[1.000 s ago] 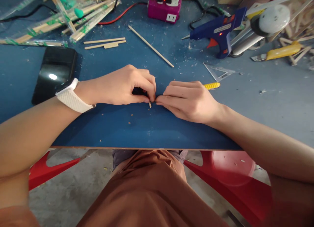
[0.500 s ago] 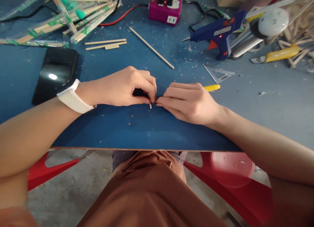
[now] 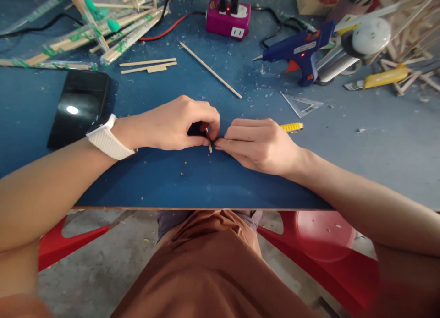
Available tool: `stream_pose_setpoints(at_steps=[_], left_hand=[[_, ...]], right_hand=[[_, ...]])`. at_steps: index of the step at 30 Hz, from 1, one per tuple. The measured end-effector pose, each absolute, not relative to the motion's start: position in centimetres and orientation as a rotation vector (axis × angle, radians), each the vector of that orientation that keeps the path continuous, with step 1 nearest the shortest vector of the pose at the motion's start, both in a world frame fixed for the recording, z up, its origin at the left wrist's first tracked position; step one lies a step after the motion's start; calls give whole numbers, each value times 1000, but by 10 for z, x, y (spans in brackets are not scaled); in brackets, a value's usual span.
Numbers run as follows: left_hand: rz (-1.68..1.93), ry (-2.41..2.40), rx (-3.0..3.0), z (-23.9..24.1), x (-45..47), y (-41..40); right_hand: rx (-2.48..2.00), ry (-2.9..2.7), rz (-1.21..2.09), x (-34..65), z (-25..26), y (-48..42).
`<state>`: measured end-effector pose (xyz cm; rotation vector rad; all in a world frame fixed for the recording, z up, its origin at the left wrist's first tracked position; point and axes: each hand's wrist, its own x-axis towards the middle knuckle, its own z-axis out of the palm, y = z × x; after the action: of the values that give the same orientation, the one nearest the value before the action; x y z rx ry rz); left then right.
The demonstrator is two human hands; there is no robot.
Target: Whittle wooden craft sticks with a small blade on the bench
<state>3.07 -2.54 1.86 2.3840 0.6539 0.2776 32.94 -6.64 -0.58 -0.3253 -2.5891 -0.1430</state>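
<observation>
My left hand (image 3: 187, 123) is closed in a pinch on a short thin wooden stick (image 3: 210, 149). The stick's pale end shows below the fingertips, close to the blue tabletop. Its fingertips almost meet those of my right hand (image 3: 256, 144), whose fingers are wrapped together, palm down. From behind the right hand's far side sticks out the ribbed yellow handle of a utility knife (image 3: 293, 127). Most of that knife is hidden under the hand; a dark sliver, perhaps its blade, shows by the stick.
Several cut sticks (image 3: 149, 62) and one longer stick (image 3: 210, 70) lie beyond my hands. A black phone (image 3: 79, 112) is at left. A blue glue gun (image 3: 299, 52), a clear set square (image 3: 301, 105) and another yellow knife (image 3: 385, 76) lie at right. A purple power adapter (image 3: 227, 22) stands behind.
My right fingertips have shifted slightly left, closer to the stick. More of the stick now shows between the left fingers. The whole view has moved a little.
</observation>
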Motion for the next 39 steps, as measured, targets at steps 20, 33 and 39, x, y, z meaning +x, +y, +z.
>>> stream_pose_setpoints(at_steps=[20, 33, 39], left_hand=[[300, 657, 2369, 20, 27, -28], [278, 685, 2365, 21, 27, -29], [281, 678, 2354, 22, 29, -29]], right_hand=[[-378, -2578, -152, 337, -5, -67], [-365, -2544, -176, 334, -6, -63], [-433, -2574, -156, 337, -7, -65]])
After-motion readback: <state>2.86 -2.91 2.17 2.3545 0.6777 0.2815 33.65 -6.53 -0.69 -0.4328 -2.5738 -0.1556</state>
